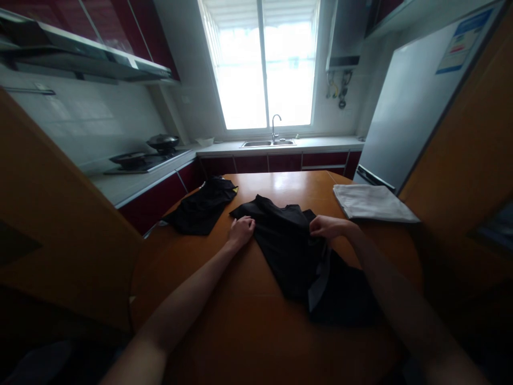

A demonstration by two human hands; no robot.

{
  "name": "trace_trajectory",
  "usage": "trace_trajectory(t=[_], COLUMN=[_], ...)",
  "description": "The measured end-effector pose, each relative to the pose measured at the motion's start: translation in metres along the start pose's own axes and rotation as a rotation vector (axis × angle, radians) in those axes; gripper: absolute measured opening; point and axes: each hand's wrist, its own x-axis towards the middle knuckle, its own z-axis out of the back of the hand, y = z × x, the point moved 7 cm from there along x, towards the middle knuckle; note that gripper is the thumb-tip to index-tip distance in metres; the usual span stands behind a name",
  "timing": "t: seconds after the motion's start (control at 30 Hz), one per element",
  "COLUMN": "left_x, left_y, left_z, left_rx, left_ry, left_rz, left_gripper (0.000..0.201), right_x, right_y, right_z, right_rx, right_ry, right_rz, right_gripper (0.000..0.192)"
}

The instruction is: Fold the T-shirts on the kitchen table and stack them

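A black T-shirt [282, 243] lies spread at a slant over the wooden table, its collar end toward the window. Its lower right part is turned over in loose folds, where a grey patch shows. My left hand [241, 230] rests at the shirt's left edge by the sleeve, fingers curled closed on the cloth. On the other side, my right hand [325, 226] pinches the fabric near the right sleeve and lifts it slightly. The fingertips of both hands are partly hidden.
Another black garment [206, 206] lies on the table's [224, 315] left side. A folded white cloth [371, 202] sits at the right edge. Beyond are a counter with a sink [260, 143], a stove with a pan [162, 141], and a fridge [412, 101] on the right.
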Motion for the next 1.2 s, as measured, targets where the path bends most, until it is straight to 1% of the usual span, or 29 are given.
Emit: trace_trajectory(t=[0.07,0.13,0.2,0.23,0.27,0.3,0.33,0.37,0.4,0.43,0.47,0.5,0.53,0.57,0.63,0.67,0.73,0.77,0.8,0.83,0.87,0.93,0.97,1.0,1.1,1.2], left_x=[0.001,0.001,0.001,0.002,0.001,0.001,0.001,0.001,0.002,0.002,0.003,0.003,0.003,0.003,0.003,0.003,0.003,0.002,0.002,0.001,0.001,0.001,0.002,0.003,0.004,0.005], left_y=[0.001,0.003,0.004,0.003,0.002,-0.001,-0.003,-0.005,-0.007,-0.007,-0.007,-0.006,-0.006,-0.006,-0.006,-0.005,0.0,0.004,0.007,0.01,0.013,0.016,0.017,0.017,0.018,0.018], left_z=[0.005,0.01,0.014,0.016,0.017,0.017,0.016,0.012,0.006,-0.001,-0.008,-0.014,-0.017,-0.017,-0.009,-0.004,0.006,0.009,0.012,0.013,0.013,0.011,0.008,0.004,-0.009,-0.017], left_rx=[0.028,0.072,0.104,0.1,0.077,0.045,0.009,-0.023,-0.047,-0.062,-0.071,-0.078,-0.087,-0.096,-0.1,-0.089,-0.052,-0.039,-0.034,-0.034,-0.033,0.0,0.031,0.063,0.101,0.07], left_ry=[-0.027,-0.051,-0.084,-0.108,-0.138,-0.165,-0.179,-0.17,-0.129,-0.064,0.009,0.077,0.122,0.14,0.111,0.082,0.033,0.011,-0.013,-0.04,-0.064,-0.088,-0.08,-0.058,0.027,0.072], left_rz=[0.025,0.066,0.082,0.068,0.037,-0.009,-0.061,-0.108,-0.141,-0.159,-0.16,-0.153,-0.144,-0.139,-0.12,-0.091,-0.001,0.048,0.087,0.112,0.122,0.103,0.08,0.055,-0.015,-0.057], left_gripper=[0.041,0.051,0.053,0.05,0.045,0.038,0.033,0.033,0.039,0.044,0.046,0.044,0.041,0.037,0.037,0.042,0.053,0.052,0.047,0.04,0.04,0.057,0.063,0.063,0.052,0.054], right_x=[-0.01,-0.018,-0.019,-0.017,-0.013,-0.008,-0.003,0.0,0.004,0.008,0.013,0.019,0.026,0.032,0.039,0.04,0.037,0.035,0.032,0.03,0.028,0.026,0.025,0.025,0.024,0.02], right_y=[-0.004,-0.01,-0.018,-0.022,-0.026,-0.031,-0.035,-0.038,-0.04,-0.041,-0.042,-0.042,-0.043,-0.044,-0.047,-0.048,-0.047,-0.046,-0.046,-0.047,-0.048,-0.05,-0.051,-0.053,-0.061,-0.07], right_z=[0.007,0.009,0.01,0.011,0.015,0.019,0.026,0.032,0.036,0.038,0.035,0.03,0.024,0.016,0.005,0.003,0.005,0.007,0.01,0.012,0.014,0.015,0.015,0.015,0.016,0.018], right_rx=[0.021,0.048,0.074,0.07,0.047,0.004,-0.051,-0.107,-0.159,-0.2,-0.228,-0.247,-0.261,-0.27,-0.279,-0.283,-0.278,-0.267,-0.251,-0.228,-0.204,-0.169,-0.16,-0.156,-0.147,-0.121], right_ry=[0.048,0.114,0.133,0.101,0.033,-0.07,-0.205,-0.357,-0.499,-0.61,-0.678,-0.696,-0.669,-0.618,-0.518,-0.485,-0.46,-0.46,-0.458,-0.459,-0.461,-0.468,-0.475,-0.48,-0.485,-0.476], right_rz=[-0.011,-0.063,-0.137,-0.169,-0.2,-0.23,-0.26,-0.286,-0.299,-0.295,-0.27,-0.228,-0.184,-0.152,-0.131,-0.131,-0.147,-0.166,-0.194,-0.228,-0.261,-0.296,-0.302,-0.304,-0.315,-0.369], right_gripper=[0.044,0.057,0.06,0.058,0.054,0.048,0.041,0.034,0.029,0.028,0.032,0.039,0.046,0.052,0.054,0.051,0.035,0.026,0.025,0.028,0.03,0.025,0.022,0.024,0.039,0.05])
